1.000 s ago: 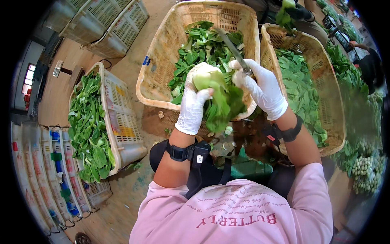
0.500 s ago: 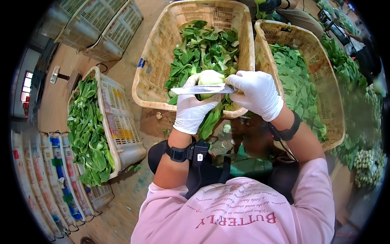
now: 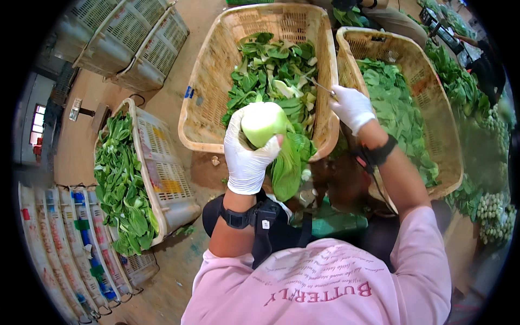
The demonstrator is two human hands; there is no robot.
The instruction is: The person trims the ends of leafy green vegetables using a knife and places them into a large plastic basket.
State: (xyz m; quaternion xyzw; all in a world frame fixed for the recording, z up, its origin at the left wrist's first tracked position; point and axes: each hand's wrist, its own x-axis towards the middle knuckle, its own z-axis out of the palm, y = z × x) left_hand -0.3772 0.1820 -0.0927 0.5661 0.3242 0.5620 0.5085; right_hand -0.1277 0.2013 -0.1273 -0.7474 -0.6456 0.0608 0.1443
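Observation:
A bok choy (image 3: 264,123) sits in my gloved left hand (image 3: 244,165), its pale rounded base turned up and its green leaves (image 3: 290,173) hanging down to the right. The fingers curl round its left side while the thumb presses on the front. My right hand (image 3: 352,108), also gloved, grips a knife (image 3: 320,85) whose thin blade points up and left over the middle crate (image 3: 208,147). The blade is apart from the bok choy. Inside that crate lie loose trimmed leaves (image 3: 273,59) and pale stalk pieces.
To the right stands another yellowed crate (image 3: 441,130) with green leaves in it. A white crate (image 3: 162,179) heaped with bok choy is at the left. Stacked crates (image 3: 132,43) occupy the far left. Another person's dark-gloved hand (image 3: 346,4) shows at the top, and scraps lie below my hands.
My right hand has drawn the knife away from the bok choy, moving it up and right. My left hand has come slightly nearer, and the pale base now faces up in full view.

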